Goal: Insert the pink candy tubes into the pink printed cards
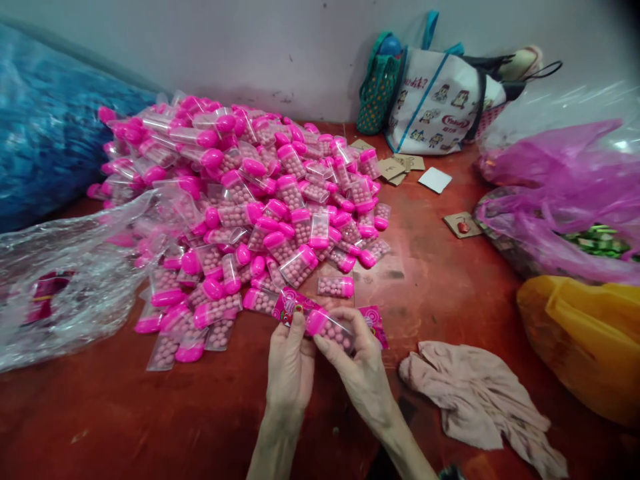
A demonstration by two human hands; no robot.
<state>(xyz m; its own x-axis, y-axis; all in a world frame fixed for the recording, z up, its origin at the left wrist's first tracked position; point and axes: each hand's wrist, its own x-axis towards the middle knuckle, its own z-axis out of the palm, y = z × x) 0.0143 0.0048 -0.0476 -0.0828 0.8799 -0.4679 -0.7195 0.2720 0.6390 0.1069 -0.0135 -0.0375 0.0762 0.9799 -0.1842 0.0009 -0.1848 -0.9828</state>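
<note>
Both hands are held foremost: one tube [336,333] is clamped in the right hand's [361,363] fingers, its pink cap just beside the left hand [291,370], whose fingers are pinched on printed film [290,304]. Film is also seen past the right hand, whether one piece or two cannot be told, and its print cannot be read; on one white bag [430,103], apparently "Yakult" is printed. Beyond, uncounted tubes are heaped [260,173].

This looks like a workshop: masses of identical capped tubes [293,193], bulky plastic bags [545,183], and a stained red surface [425,287] against a scuffed wall [250,53].
</note>
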